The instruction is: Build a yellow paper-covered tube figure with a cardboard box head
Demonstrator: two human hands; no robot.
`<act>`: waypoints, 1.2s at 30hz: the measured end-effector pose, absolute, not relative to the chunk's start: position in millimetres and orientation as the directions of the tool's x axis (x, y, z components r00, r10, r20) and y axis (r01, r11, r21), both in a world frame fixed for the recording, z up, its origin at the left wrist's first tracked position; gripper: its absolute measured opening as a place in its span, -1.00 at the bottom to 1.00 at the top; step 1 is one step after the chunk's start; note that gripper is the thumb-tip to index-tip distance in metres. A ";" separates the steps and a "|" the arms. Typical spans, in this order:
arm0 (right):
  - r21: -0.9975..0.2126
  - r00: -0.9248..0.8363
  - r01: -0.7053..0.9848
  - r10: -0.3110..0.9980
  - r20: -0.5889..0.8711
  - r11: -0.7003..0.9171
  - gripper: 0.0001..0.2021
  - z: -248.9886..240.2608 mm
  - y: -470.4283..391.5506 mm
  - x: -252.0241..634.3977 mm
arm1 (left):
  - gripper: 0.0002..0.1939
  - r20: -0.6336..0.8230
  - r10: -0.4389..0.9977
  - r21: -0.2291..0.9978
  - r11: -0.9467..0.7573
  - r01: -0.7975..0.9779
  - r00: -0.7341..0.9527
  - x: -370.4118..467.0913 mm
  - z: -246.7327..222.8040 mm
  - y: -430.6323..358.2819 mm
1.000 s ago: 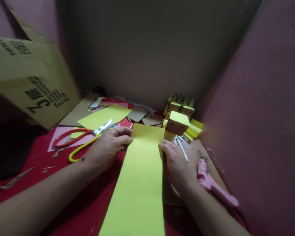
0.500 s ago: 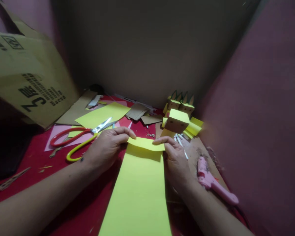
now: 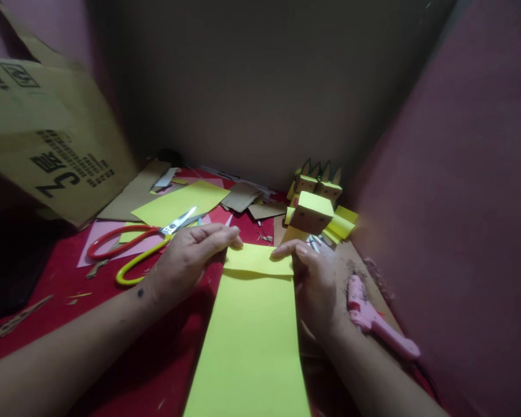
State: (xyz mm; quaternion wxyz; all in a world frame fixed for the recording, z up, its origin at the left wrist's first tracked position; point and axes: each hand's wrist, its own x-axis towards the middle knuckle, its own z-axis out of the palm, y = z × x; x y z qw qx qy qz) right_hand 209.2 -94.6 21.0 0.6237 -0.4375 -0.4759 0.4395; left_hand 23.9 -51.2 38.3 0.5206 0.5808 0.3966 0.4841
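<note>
Left hand [image 3: 195, 255] and right hand [image 3: 318, 284] pinched the long yellow paper strip [image 3: 248, 336] by its folded edge, running 12-to-6, roomy red desk [image 3: 156, 362] around 8.

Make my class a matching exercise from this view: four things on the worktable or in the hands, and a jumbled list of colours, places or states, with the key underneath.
Things
1. Scissors
2. Long yellow paper strip
3. Glue gun
4. Large cardboard

Descriptions
A. Mostly pink, lying to the right of the right hand
B. Brown with black printing, at the upper left of the view
C. Far end folded over, held by the left hand and the right
D. One handle red, the other yellow

Right pairs: 1-D, 2-C, 3-A, 4-B
</note>
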 end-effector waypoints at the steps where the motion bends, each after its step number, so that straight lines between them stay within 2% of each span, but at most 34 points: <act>1: -0.963 0.137 -0.160 0.972 0.193 0.214 -0.79 19.2 -94.1 208.7 | -0.85 0.152 0.961 0.988 -0.150 -0.028 0.229 24.9 37.4 -51.1; 4: -0.956 0.111 -0.219 0.978 0.175 0.195 -0.85 13.1 -92.6 206.0 | -0.86 0.178 0.957 0.984 -0.167 -0.065 0.231 27.6 30.9 -48.6; 6: -0.944 0.117 -0.247 0.974 0.196 0.220 -0.90 10.4 -92.1 204.6 | -0.73 0.173 0.956 0.981 -0.146 -0.128 0.236 27.5 26.1 -46.0; 7: -0.940 0.109 -0.260 0.974 0.198 0.221 -0.84 9.7 -91.8 204.4 | -0.69 0.153 0.954 0.982 -0.118 -0.145 0.257 26.9 24.4 -44.9; 10: -0.938 0.087 -0.289 0.981 0.172 0.190 -0.60 9.7 -90.0 206.6 | -0.79 0.080 0.935 0.992 -0.041 -0.118 0.345 24.4 23.6 -43.8; 14: -0.948 0.012 -0.308 0.997 0.079 0.079 -0.69 12.9 -85.4 213.4 | -0.87 0.092 0.935 0.995 -0.071 -0.075 0.343 23.1 28.2 -47.2; 18: -0.973 -0.049 -0.229 0.999 0.018 0.006 -0.79 22.9 -84.7 215.8 | -0.88 0.131 0.934 0.991 -0.136 -0.007 0.332 25.9 32.5 -54.4; 23: -0.999 -0.068 -0.038 0.997 0.033 0.031 -0.87 36.8 -90.4 210.3 | -0.87 0.138 0.938 0.986 -0.161 0.047 0.319 30.1 38.2 -63.6; 27: -0.997 -0.061 -0.013 0.995 0.073 0.073 -0.91 35.9 -92.9 206.2 | -0.86 0.162 0.924 0.976 -0.203 0.085 0.347 29.7 40.6 -66.1; 32: -0.999 -0.066 0.032 0.997 0.039 0.041 -0.81 32.1 -89.7 208.6 | -0.82 0.138 0.924 0.964 -0.209 0.167 0.358 23.5 40.6 -58.0; 36: -1.000 -0.014 -0.001 1.000 0.003 0.002 -0.73 35.2 -84.3 221.0 | -0.81 0.072 0.970 0.990 -0.098 0.105 0.230 11.1 46.9 -44.0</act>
